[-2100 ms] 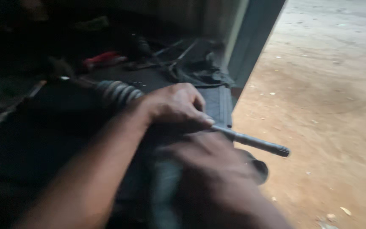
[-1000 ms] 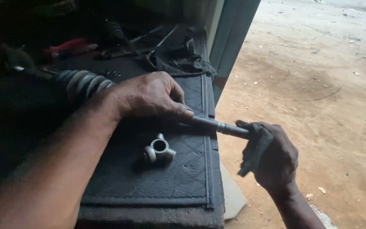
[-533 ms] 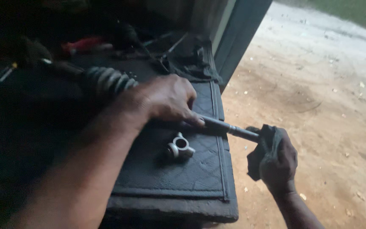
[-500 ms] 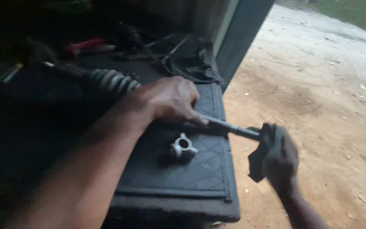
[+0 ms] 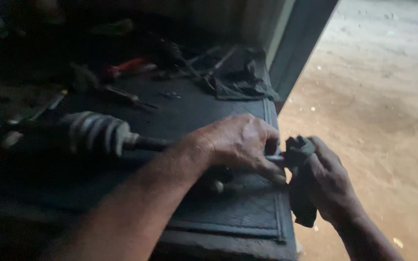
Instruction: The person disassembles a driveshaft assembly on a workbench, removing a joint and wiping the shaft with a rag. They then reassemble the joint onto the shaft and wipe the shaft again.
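A long metal axle shaft (image 5: pixel 151 143) with a ribbed rubber boot (image 5: pixel 95 133) lies across a black rubber mat (image 5: pixel 238 212). My left hand (image 5: pixel 235 145) is closed around the shaft near its outer end. My right hand (image 5: pixel 327 181) holds a dark rag (image 5: pixel 298 193) wrapped over the shaft's tip, just past the mat's right edge. A small metal joint piece (image 5: pixel 216 186) lies on the mat under my left hand, mostly hidden.
Behind, on the dark work surface, lie a red-handled tool (image 5: pixel 129 66), several thin rods (image 5: pixel 209 60) and a crumpled dark cloth (image 5: pixel 243 77). A dark post (image 5: pixel 301 43) stands at the surface's right edge. Bare sandy ground (image 5: pixel 383 106) spreads to the right.
My right hand with the rag has slid inward along the shaft toward my left hand, covering the bare end. The view has moved closer and the joint piece is now mostly hidden.
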